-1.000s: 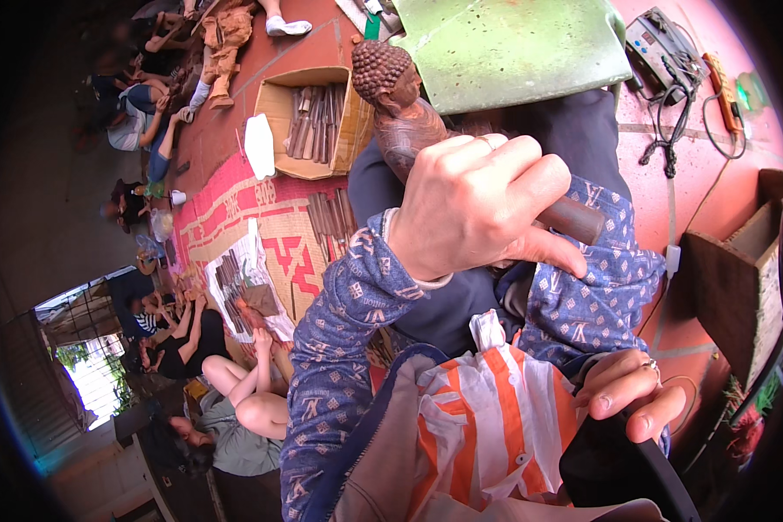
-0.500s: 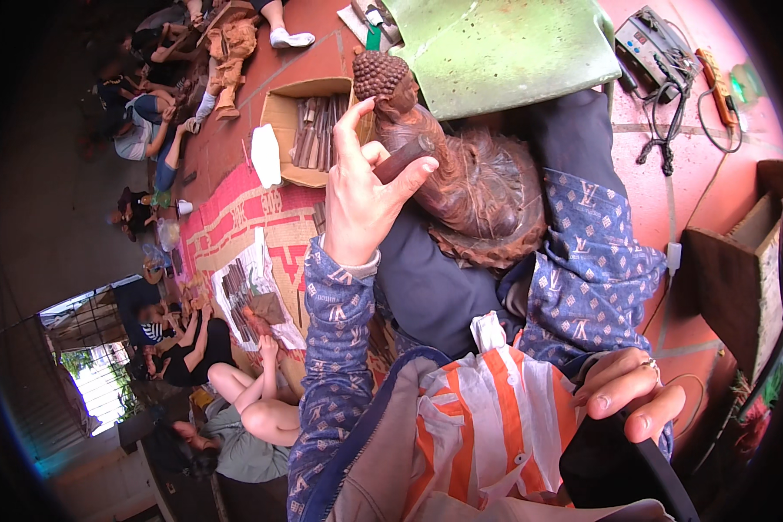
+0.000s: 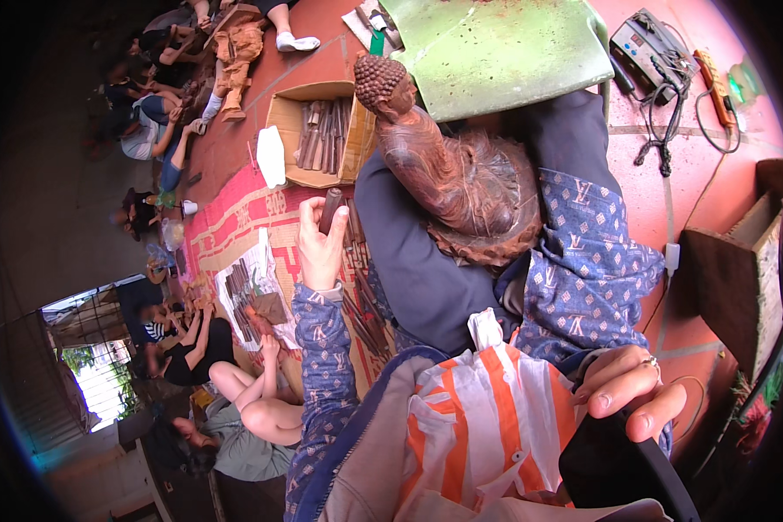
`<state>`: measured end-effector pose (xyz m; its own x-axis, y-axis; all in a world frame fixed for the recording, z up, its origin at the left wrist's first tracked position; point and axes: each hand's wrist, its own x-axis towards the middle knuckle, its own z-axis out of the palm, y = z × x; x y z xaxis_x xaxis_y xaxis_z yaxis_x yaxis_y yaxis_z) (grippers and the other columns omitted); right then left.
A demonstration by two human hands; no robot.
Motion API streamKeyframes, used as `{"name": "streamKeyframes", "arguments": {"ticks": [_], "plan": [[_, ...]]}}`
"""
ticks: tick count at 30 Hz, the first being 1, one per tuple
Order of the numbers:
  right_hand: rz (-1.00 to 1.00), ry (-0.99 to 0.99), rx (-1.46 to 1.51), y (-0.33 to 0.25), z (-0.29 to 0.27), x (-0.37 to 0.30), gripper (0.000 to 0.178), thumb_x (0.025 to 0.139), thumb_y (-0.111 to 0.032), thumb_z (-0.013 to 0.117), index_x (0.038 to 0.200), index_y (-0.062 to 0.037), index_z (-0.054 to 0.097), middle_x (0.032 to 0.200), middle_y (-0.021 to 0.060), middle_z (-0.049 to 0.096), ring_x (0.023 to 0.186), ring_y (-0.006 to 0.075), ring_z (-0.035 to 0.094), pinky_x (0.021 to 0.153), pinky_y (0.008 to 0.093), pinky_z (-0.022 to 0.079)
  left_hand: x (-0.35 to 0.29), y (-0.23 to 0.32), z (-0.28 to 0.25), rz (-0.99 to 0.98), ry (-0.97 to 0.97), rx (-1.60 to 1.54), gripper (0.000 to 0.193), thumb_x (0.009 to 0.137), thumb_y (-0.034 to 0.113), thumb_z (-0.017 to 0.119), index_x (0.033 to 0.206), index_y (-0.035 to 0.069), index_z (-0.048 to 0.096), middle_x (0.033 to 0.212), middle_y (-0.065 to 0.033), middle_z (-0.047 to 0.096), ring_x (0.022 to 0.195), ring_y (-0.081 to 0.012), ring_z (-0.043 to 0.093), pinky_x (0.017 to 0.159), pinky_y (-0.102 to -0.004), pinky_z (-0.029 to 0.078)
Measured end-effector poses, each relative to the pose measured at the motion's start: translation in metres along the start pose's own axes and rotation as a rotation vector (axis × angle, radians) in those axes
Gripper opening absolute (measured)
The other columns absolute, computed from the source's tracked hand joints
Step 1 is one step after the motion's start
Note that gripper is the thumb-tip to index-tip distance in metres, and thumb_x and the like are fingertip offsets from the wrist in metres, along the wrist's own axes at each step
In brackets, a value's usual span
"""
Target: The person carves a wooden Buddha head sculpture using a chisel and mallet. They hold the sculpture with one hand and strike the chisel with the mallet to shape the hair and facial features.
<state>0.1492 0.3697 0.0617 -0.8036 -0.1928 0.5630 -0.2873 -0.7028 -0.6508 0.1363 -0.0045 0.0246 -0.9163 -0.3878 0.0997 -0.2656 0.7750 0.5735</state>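
My left hand (image 3: 320, 252) is closed around a dark wooden-handled carving tool (image 3: 331, 211). The handle's rounded end points up, and the rest of it is hidden. This hand is over the tools on the mat, left of my thigh. Between my legs sits a carved brown wooden Buddha statue (image 3: 474, 187), its curled-hair head toward the far left; neither hand touches it. At the lower right my right hand (image 3: 625, 387) curls its fingers over the edge of a black smooth object (image 3: 622, 470), whose kind I cannot make out.
A cardboard box (image 3: 278, 113) of wooden-handled tools stands far left, with more tools (image 3: 361, 300) on the patterned mat. Ahead is a green plastic chair (image 3: 496, 52). A control box (image 3: 648, 48), power strip (image 3: 713, 87) and wooden crate (image 3: 735, 278) lie right. Other people sit left.
My left hand has moved back and left, away from the statue to above the mat, with the wooden-handled tool still in it. My right hand has stayed where it was.
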Motion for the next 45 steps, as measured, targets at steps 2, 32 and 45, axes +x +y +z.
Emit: {"name": "streamKeyframes", "arguments": {"ticks": [2, 32, 45], "plan": [[-0.005, -0.005, 0.016, 0.0, 0.0, 0.001, 0.021, 0.09, -0.03, 0.053, 0.105, -0.016, 0.051, 0.1, 0.0159, 0.06, 0.071, 0.0236, 0.057, 0.055, 0.027, 0.046, -0.02, -0.068, -0.003, -0.111, 0.025, 0.089, 0.024, 0.083, 0.014, 0.062, 0.099, 0.0, 0.049, 0.076, -0.0102, 0.061, 0.067, -0.0166, 0.059, 0.063, -0.0295, 0.046], [0.02, -0.018, 0.022, 0.015, -0.012, 0.008, 0.023, 0.09, -0.029, 0.052, 0.108, -0.0149, 0.051, 0.103, 0.0164, 0.06, 0.07, 0.0239, 0.06, 0.053, 0.0263, 0.049, 0.071, 0.183, 0.096, 1.326, -0.105, 0.089, 0.043, 0.055, 0.049, 0.07, 0.084, 0.018, 0.062, 0.063, 0.0025, 0.044, 0.056, -0.0151, 0.05, 0.049, -0.0273, 0.039], [0.039, -0.02, 0.015, 0.018, -0.015, 0.01, 0.026, 0.089, -0.031, 0.053, 0.11, -0.0152, 0.05, 0.104, 0.0165, 0.059, 0.07, 0.0242, 0.059, 0.051, 0.026, 0.048, 0.075, 0.18, 0.096, 1.319, -0.064, 0.07, 0.042, 0.053, 0.049, 0.071, 0.08, 0.018, 0.06, 0.063, 0.0026, 0.044, 0.056, -0.0151, 0.049, 0.049, -0.0277, 0.039]]}}
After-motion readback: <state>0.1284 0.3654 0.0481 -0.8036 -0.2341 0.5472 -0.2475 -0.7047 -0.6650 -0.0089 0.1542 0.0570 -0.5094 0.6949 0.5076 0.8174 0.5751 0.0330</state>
